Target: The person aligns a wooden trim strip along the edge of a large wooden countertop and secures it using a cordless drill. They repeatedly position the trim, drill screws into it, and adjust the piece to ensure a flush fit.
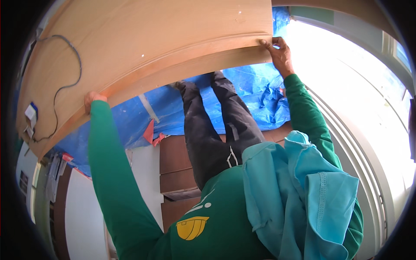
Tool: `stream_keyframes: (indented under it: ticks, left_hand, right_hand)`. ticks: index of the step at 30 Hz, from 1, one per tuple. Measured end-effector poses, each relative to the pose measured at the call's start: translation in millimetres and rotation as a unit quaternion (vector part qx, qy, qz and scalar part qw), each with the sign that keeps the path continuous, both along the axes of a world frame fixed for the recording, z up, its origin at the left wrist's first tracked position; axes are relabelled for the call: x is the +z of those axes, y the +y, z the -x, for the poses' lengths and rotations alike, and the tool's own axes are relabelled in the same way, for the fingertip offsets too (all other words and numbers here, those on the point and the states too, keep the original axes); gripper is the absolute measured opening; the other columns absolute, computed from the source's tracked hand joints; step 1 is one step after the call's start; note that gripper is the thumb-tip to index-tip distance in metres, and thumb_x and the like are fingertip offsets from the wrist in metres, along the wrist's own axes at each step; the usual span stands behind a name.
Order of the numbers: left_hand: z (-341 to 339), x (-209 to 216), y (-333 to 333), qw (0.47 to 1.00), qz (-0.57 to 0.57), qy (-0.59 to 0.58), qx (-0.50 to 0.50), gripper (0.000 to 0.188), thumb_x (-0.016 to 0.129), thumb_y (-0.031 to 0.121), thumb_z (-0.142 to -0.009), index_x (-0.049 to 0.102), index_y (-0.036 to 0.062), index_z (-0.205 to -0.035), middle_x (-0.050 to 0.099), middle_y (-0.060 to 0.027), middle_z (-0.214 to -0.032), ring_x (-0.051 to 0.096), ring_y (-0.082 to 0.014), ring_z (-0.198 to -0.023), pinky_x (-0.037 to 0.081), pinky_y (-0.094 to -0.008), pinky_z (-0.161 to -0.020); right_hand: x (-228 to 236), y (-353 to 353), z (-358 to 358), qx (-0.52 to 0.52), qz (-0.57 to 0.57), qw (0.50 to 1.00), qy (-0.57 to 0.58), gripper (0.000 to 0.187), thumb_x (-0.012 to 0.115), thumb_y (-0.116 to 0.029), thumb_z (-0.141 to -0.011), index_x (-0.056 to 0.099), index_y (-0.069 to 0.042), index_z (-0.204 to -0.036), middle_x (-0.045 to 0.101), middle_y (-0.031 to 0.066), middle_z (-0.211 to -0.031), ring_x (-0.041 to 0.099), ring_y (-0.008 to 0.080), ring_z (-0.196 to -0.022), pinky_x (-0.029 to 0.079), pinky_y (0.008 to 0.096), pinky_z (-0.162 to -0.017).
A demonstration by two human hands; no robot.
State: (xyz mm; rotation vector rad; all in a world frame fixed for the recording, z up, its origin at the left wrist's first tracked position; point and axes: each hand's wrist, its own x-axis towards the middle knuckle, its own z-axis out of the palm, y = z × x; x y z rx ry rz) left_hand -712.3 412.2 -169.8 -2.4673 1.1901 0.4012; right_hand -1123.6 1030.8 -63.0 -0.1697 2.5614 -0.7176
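A large light-brown wooden board (173, 34) with a raised lip along its near edge spans the upper left and middle. My right hand (279, 54) is closed on the board's right near corner, its thumb on top and the other fingers bent at the end. Farther left, my left hand (93, 100) grips the same near edge, with most of its fingers hidden by the wrist and the lip. Both arms are stretched out wide. A thin grey cable (80, 65) lies curved over the board's left part, near a small blue-and-white object (31, 112).
A crumpled blue tarp (255, 93) covers the floor beneath the board, around my legs. Brown panels (175, 158) and a red scrap (149, 132) lie closer in. Turquoise cloth (277, 186) hangs over my right side. A bright window (346, 86) with a pale frame stands at right.
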Motion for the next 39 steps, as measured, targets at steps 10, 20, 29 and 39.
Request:
stream_keyframes:
  ticks: [10,20,29,39]
  left_hand:
    - [-64.3,84.7,186.5,0.905,0.235,0.355,-0.014,0.078,0.058,0.048,-0.106,0.043,-0.0178,-0.144,0.051,-0.0367,-0.147,0.054,-0.0449,-0.136,0.044,-0.0481,-0.114]
    - [-199.8,66.0,554.6,0.977,0.001,0.211,-0.007,0.056,0.072,0.039,-0.094,0.068,-0.006,-0.127,0.074,-0.0284,-0.116,0.069,-0.0436,-0.112,0.054,-0.0507,-0.096]
    - [-239.7,41.6,561.0,0.938,-0.01,0.274,0.213,0.06,0.066,0.052,-0.097,0.072,-0.0004,-0.125,0.069,-0.0307,-0.128,0.065,-0.0472,-0.122,0.05,-0.0517,-0.104]
    - [-238.7,63.9,430.0,0.911,-0.295,0.273,0.093,0.104,0.069,0.061,-0.092,0.024,0.0017,-0.165,0.047,-0.0323,-0.154,0.054,-0.0491,-0.138,0.047,-0.0543,-0.112]
  right_hand:
    - [11.7,-7.5,22.5,0.069,-0.037,0.996,-0.032,0.071,0.08,-0.059,-0.086,0.07,0.006,-0.112,0.073,0.0215,-0.103,0.07,0.0346,-0.101,0.053,0.0448,-0.093]
    - [0.1,2.8,45.5,0.212,-0.078,0.974,0.004,0.072,0.076,-0.061,-0.089,0.067,0.004,-0.118,0.071,0.0286,-0.113,0.066,0.0392,-0.11,0.05,0.0477,-0.097]
    - [77.9,-80.0,-21.5,0.318,-0.155,0.91,0.215,0.071,0.073,-0.055,-0.096,0.061,0.003,-0.133,0.066,0.0198,-0.122,0.062,0.0368,-0.117,0.048,0.0495,-0.103]
    - [72.5,-435.6,-309.6,0.63,0.195,0.712,0.24,0.058,0.083,-0.021,-0.092,0.057,0.006,-0.137,0.06,0.028,-0.132,0.058,0.0456,-0.124,0.05,0.0515,-0.105]
